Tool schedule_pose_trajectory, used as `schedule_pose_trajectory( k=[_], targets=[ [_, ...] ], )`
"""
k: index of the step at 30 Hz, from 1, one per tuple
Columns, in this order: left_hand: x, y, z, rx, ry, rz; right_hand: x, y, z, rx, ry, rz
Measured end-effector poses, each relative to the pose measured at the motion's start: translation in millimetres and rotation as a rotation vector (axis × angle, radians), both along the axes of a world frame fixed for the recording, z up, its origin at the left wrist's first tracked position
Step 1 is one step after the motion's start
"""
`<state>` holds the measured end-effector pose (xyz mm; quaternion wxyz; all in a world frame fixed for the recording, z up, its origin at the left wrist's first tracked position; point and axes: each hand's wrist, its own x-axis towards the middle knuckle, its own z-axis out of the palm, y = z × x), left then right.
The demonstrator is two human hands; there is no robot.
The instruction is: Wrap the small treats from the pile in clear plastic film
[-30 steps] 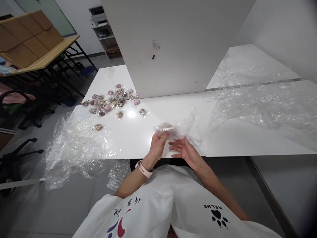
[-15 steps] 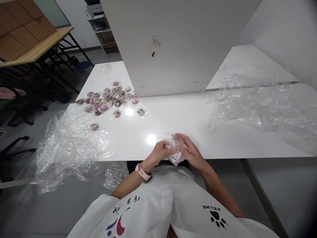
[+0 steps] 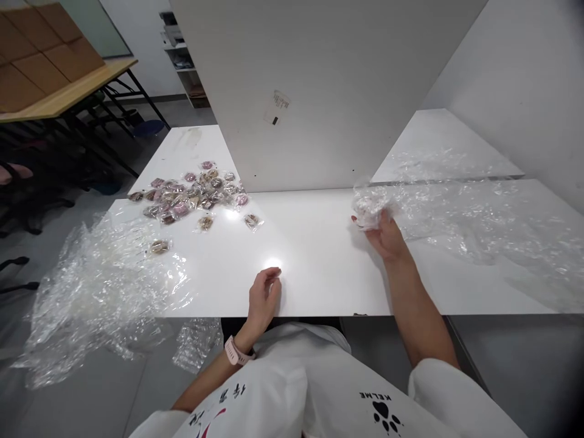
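My right hand [image 3: 387,238] is stretched forward over the table and grips a clear plastic bag [image 3: 368,207]. A pale pinkish-white patch shows through the crinkled film, but I cannot make out the contents. Just behind it lies the left edge of a wide pile of clear plastic film [image 3: 469,213]. My left hand [image 3: 263,298] rests near the table's front edge with nothing in it, its fingers slightly bent and the thumb apart. Farther left sits a heap of small clear-wrapped packets [image 3: 182,201] in pink, brown and tan.
On the left, a heap of clear plastic film [image 3: 109,274] hangs over the edge of the white table [image 3: 314,243]. A single wrapped packet [image 3: 159,246] lies beside it. An upright white panel [image 3: 310,91] stands across the back. A wooden-topped table [image 3: 68,100] is at far left.
My hands were together on the bag at the table's front edge. My right hand has carried it forward and right; my left hand has let go and moved slightly left.
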<state>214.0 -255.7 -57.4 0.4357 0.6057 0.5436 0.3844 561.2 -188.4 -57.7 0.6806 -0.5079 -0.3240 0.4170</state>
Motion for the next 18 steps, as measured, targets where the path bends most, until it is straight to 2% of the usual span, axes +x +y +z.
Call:
schedule_pose_trajectory(
  k=[2, 4, 7, 9, 12, 14, 16, 18],
  targets=[
    [-6.3, -4.0, -9.1, 0.14, 0.094, -0.022, 44.1, 33.9, -8.0, -0.098, -0.077, -0.123],
    [-7.9, -5.8, -13.8, 0.286, 0.172, -0.044, 91.3, 52.8, -10.8, -0.245, -0.2, -0.354],
    [-4.5, -5.0, -15.2, 0.438, 0.236, -0.066, 150.6, 58.9, -0.5, -0.348, -0.24, -0.596],
    [-1.5, -4.0, -15.3, 0.485, 0.26, -0.073, 169.5, 61.0, 12.0, -0.357, -0.306, -0.67],
    [1.0, -4.0, -16.7, 0.496, 0.279, -0.078, 161.2, 79.3, 24.3, -0.305, -0.597, -0.678],
    [1.5, -4.5, -18.2, 0.497, 0.288, -0.083, 141.9, 101.3, 21.8, -0.277, -0.81, -0.677],
    [1.5, -4.8, -19.1, 0.505, 0.286, -0.084, 123.9, 125.8, 12.2, -0.33, -1.01, -0.646],
    [1.4, -4.7, -19.2, 0.512, 0.279, -0.075, 114.0, 147.4, 0.6, -0.425, -1.163, -0.494]
  ],
)
